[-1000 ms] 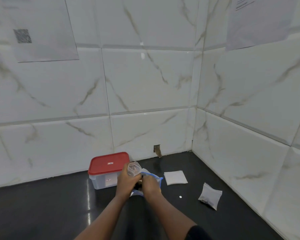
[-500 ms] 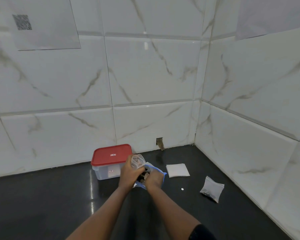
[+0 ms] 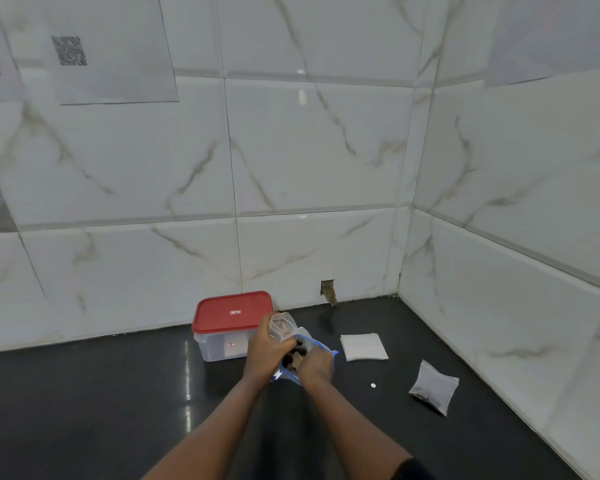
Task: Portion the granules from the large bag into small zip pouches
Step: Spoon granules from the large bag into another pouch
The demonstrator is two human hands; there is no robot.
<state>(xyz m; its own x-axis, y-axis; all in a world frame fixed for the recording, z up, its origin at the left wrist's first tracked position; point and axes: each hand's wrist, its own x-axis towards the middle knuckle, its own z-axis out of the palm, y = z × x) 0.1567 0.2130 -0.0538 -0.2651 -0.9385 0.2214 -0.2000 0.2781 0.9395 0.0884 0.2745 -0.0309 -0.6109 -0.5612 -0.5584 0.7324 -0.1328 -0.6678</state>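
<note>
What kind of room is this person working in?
Probably a kitchen corner, or a similar tiled work nook. A dark polished countertop meets marble-look wall tiles, a red-lidded storage box stands against the wall, and a printed sheet with a QR code hangs above.

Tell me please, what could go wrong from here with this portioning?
1. The small pouch in the left grip looks crumpled; granules may miss its mouth.
2. Dark granules falling on the black counter would be hard to see.
3. The large bag is open, so it might spill if nudged.
</note>
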